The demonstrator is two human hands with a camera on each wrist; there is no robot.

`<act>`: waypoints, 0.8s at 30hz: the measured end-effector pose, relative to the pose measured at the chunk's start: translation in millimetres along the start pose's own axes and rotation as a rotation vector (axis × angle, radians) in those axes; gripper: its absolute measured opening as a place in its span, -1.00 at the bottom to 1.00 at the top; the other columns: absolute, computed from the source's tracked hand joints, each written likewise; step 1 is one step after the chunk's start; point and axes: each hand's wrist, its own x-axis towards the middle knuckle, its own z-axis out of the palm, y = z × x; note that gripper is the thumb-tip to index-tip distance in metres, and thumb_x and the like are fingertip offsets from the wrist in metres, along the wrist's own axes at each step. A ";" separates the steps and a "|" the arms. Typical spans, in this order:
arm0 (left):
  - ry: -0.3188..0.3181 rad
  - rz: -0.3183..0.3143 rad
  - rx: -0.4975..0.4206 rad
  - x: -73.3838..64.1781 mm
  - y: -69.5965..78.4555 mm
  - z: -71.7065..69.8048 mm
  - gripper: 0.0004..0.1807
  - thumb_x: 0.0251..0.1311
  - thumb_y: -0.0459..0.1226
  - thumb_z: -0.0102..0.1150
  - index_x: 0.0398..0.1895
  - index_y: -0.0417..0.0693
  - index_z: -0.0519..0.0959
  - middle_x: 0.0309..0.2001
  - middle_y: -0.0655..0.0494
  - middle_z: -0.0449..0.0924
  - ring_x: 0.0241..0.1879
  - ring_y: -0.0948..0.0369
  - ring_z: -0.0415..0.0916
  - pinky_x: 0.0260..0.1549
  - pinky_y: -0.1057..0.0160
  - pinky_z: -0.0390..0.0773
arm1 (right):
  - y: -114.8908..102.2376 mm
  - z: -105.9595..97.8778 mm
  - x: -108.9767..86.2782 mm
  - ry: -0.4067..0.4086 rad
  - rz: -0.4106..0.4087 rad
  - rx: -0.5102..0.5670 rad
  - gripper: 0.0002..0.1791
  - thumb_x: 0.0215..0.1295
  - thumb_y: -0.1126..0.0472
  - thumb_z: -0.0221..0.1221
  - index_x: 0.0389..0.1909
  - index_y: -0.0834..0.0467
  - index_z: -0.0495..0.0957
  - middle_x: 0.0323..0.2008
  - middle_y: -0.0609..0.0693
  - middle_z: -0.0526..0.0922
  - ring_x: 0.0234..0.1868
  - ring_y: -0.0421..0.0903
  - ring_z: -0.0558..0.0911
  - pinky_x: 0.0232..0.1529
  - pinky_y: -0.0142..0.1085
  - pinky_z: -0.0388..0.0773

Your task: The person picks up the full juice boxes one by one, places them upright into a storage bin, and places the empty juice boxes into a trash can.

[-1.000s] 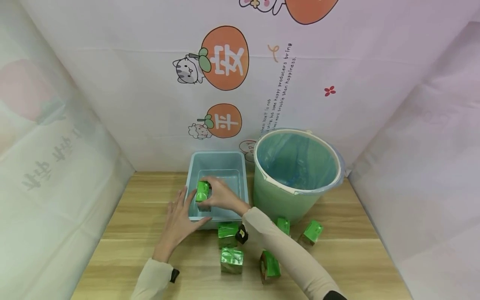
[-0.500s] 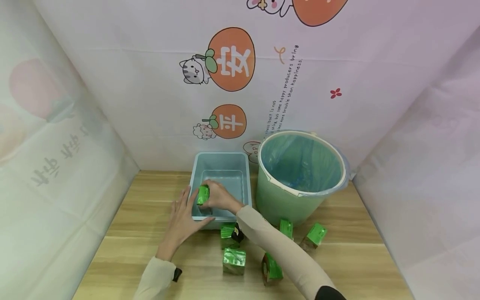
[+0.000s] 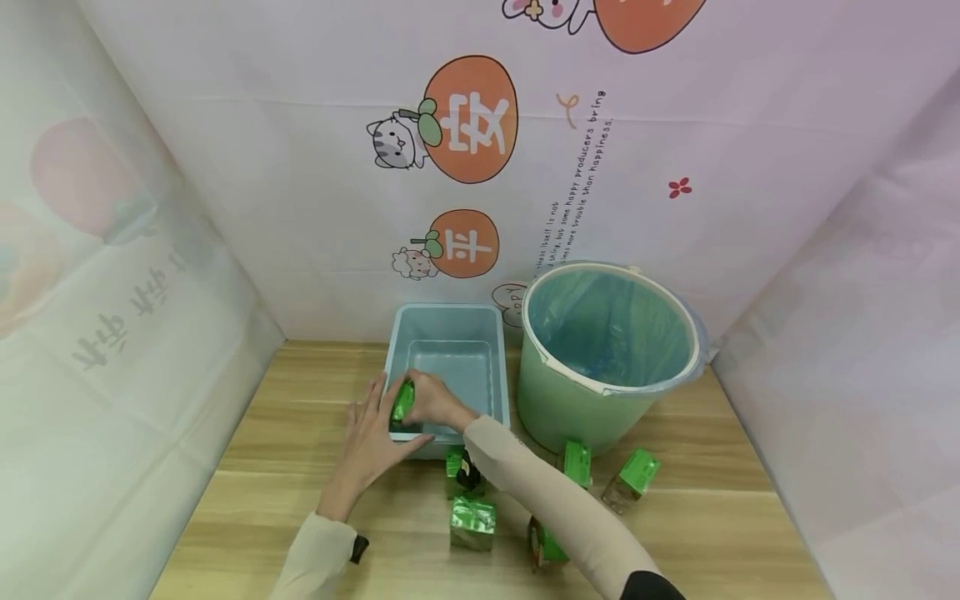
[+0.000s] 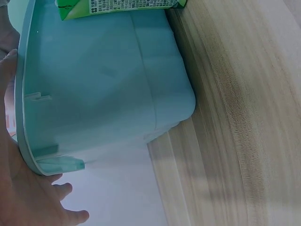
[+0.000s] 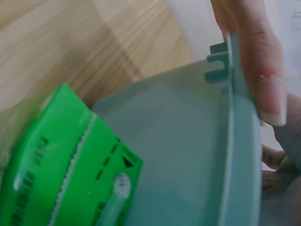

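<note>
My right hand (image 3: 437, 402) grips a small green-topped drink carton (image 3: 402, 403) inside the light blue plastic box (image 3: 431, 451). The carton sits low in the front left corner and leans a little; its lower part is hidden. My left hand (image 3: 370, 443) rests on that same corner of the box, fingers spread along the left rim and thumb lying across the front rim. In the left wrist view the box's outer wall (image 4: 103, 89) fills the middle, beside the left hand (image 4: 28, 197). Close up in the right wrist view is another green carton (image 5: 80, 169), with a straw on its side.
Several green cartons stand on the wooden table, among them one in front of the box (image 3: 472, 523) and one farther right (image 3: 632, 479). A tall pale green bucket (image 3: 562, 408) with a bag liner stands right of the box. White printed cloth (image 3: 322, 200) hangs behind.
My right hand has lowered the carton into the box's front left corner, and the carton has tilted. My left hand keeps its place on the rim. The head view has shifted slightly.
</note>
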 end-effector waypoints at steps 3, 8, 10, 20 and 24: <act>0.003 0.007 -0.001 0.3 -0.3 1.7 0.23 0.14 0.31 0.41 0.75 0.09 0.01 0.71 -0.21 -0.14 0.68 -0.15 -0.23 0.49 -0.50 -0.17 | 1.6 2.7 -0.7 -0.020 0.013 -0.010 -0.21 0.10 0.40 0.56 0.35 0.32 0.44 0.04 0.15 0.66 -0.11 -0.06 0.66 -0.22 -0.40 0.66; 0.004 0.005 -0.009 0.0 0.3 2.4 0.23 0.14 0.31 0.42 0.75 0.13 0.00 0.71 -0.19 -0.15 0.68 -0.14 -0.22 0.49 -0.51 -0.17 | 3.3 6.6 0.0 -0.048 0.035 -0.042 -0.17 0.18 0.33 0.54 0.44 0.30 0.38 0.09 0.16 0.65 -0.06 -0.04 0.67 -0.19 -0.36 0.65; 0.001 0.005 -0.011 0.3 0.6 2.5 0.23 0.14 0.31 0.41 0.75 0.14 -0.01 0.72 -0.17 -0.17 0.69 -0.13 -0.24 0.49 -0.51 -0.18 | 4.5 8.1 0.7 -0.046 0.043 -0.052 -0.16 0.18 0.32 0.54 0.45 0.30 0.37 0.09 0.16 0.65 -0.03 -0.01 0.67 -0.16 -0.33 0.67; 0.020 0.009 -0.016 0.3 0.0 2.4 0.21 0.13 0.29 0.44 0.73 0.06 0.07 0.72 -0.17 -0.16 0.68 -0.16 -0.21 0.49 -0.51 -0.15 | 10.7 8.0 4.1 -0.056 0.089 -0.070 -0.20 0.18 0.32 0.55 0.41 0.30 0.40 0.13 0.19 0.65 0.07 0.08 0.69 -0.02 -0.20 0.72; 0.015 -0.001 -0.011 0.1 -0.6 2.9 0.22 0.14 0.31 0.42 0.74 0.08 0.04 0.72 -0.15 -0.18 0.68 -0.14 -0.22 0.51 -0.48 -0.18 | 11.1 3.9 5.1 -0.089 0.110 -0.096 -0.23 0.20 0.36 0.53 0.39 0.32 0.40 0.03 0.15 0.66 -0.09 -0.02 0.67 -0.15 -0.29 0.68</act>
